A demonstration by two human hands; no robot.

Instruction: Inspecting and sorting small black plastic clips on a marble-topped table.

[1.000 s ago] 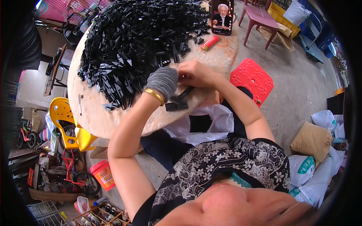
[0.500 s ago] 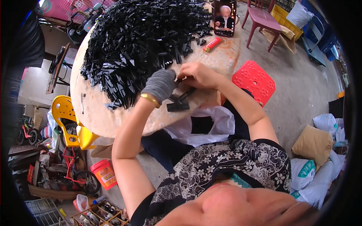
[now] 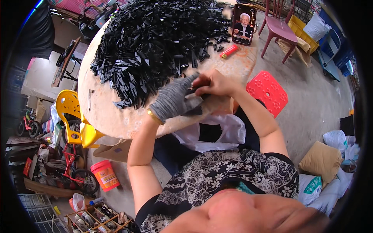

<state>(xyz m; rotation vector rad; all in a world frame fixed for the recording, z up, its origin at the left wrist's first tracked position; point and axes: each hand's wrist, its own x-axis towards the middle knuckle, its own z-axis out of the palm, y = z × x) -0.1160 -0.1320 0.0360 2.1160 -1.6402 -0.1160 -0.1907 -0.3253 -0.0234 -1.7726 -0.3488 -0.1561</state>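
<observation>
A large heap of small black plastic pieces (image 3: 143, 42) covers most of the round table (image 3: 116, 120) with its pale patterned cover. At the heap's near right side, my left hand (image 3: 171, 100), in a grey striped glove, bends around a dark plastic piece that shows only in part. My bare right hand (image 3: 217, 83) meets it from the right, fingers curled and pinched together. What sits between the right fingertips is hidden. Just below the gloved fingers, a dark piece (image 3: 195, 110) shows near the table's edge.
A phone (image 3: 243, 25) playing a video stands at the table's far right, near a red lighter (image 3: 229, 51). Below the near edge, a white bag (image 3: 229, 134) lies open on my lap. A red stool (image 3: 268, 93) stands right, a yellow chair (image 3: 74, 120) left, a red bucket (image 3: 105, 175) lower left.
My left hand has turned and come lower and nearer, now covering much of the black pieces that lay by the table edge. The right hand has moved slightly right and down; the whole view has shifted.
</observation>
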